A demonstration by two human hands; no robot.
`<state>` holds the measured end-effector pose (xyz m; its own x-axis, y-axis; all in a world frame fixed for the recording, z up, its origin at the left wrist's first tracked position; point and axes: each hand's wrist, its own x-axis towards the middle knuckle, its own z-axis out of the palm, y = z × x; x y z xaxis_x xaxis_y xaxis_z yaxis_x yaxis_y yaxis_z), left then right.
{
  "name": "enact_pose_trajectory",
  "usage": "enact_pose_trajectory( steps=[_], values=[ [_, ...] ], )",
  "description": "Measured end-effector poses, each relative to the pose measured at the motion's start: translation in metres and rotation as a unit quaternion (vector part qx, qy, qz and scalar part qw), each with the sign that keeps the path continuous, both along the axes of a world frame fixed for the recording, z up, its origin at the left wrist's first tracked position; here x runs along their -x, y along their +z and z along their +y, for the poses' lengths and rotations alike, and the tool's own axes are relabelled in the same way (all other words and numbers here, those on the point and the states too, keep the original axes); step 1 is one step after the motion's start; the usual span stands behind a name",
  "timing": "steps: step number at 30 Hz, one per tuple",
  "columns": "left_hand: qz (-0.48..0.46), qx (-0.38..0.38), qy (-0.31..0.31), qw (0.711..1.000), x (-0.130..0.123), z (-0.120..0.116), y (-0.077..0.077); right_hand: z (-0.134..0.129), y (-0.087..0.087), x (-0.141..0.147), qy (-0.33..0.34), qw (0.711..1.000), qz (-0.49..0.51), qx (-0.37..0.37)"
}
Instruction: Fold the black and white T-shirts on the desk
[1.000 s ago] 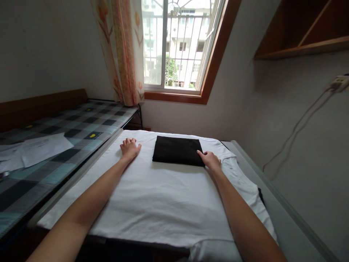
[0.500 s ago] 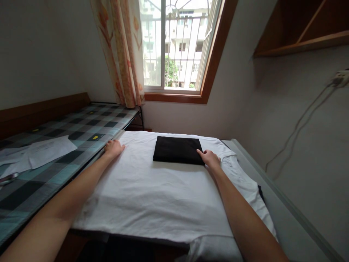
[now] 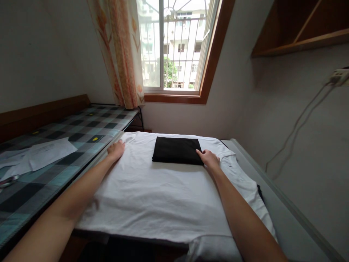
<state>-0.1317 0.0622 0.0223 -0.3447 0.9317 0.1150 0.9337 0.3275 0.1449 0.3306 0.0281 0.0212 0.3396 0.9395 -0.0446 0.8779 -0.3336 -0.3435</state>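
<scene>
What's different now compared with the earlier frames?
The left hand moved left to the edge of the white shirt and is curled there; grip unclear. The shirt's near left corner shifted right. The right hand stayed on the folded black cloth, itself unmoved.

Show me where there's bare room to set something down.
Free: the white shirt between the black folded cloth and the shirt's near edge; the checkered mattress between the papers and the curtain. Crowded: the cloth's right end, at the right hand; the shirt's far left, at the left hand.
</scene>
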Motion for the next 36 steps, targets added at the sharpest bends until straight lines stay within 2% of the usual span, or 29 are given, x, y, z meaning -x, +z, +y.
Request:
enact_pose_trajectory(
  steps=[6,11,16,22,26,28,31,33,34,36],
  values=[
    [0.092,0.001,-0.003,0.996,0.009,-0.009,-0.005,0.0,0.002,0.002,0.007,1.0,0.003,0.009],
    [0.132,0.019,-0.031,0.991,0.014,-0.012,0.001,-0.001,0.002,0.006,0.006,1.0,0.005,0.01],
    [0.174,0.013,-0.038,0.984,0.03,-0.019,0.008,-0.002,0.002,0.024,0.011,1.0,0.009,0.01],
    [0.188,0.002,-0.036,0.982,0.052,-0.029,0.012,-0.004,0.002,0.049,0.019,1.0,0.013,0.011],
    [0.152,0.011,-0.011,0.988,0.06,-0.029,0.014,-0.005,0.001,0.053,0.009,1.0,0.024,0.006],
    [0.145,-0.01,0.007,0.989,0.059,-0.028,0.017,-0.004,0.001,0.052,0.003,0.999,0.041,0.001],
    [0.178,-0.124,-0.008,0.976,0.044,-0.026,0.027,-0.001,0.001,0.049,0.0,0.997,0.072,0.004],
    [0.126,-0.156,-0.061,0.978,0.024,-0.024,0.033,0.002,0.0,0.047,0.004,0.996,0.085,0.014],
    [0.057,-0.133,-0.09,0.985,0.011,-0.024,0.035,0.003,0.0,0.047,0.006,0.996,0.088,0.018],
    [-0.13,0.002,-0.136,0.982,-0.016,-0.022,0.036,0.006,-0.002,0.045,0.01,0.996,0.088,0.023]
  ],
)
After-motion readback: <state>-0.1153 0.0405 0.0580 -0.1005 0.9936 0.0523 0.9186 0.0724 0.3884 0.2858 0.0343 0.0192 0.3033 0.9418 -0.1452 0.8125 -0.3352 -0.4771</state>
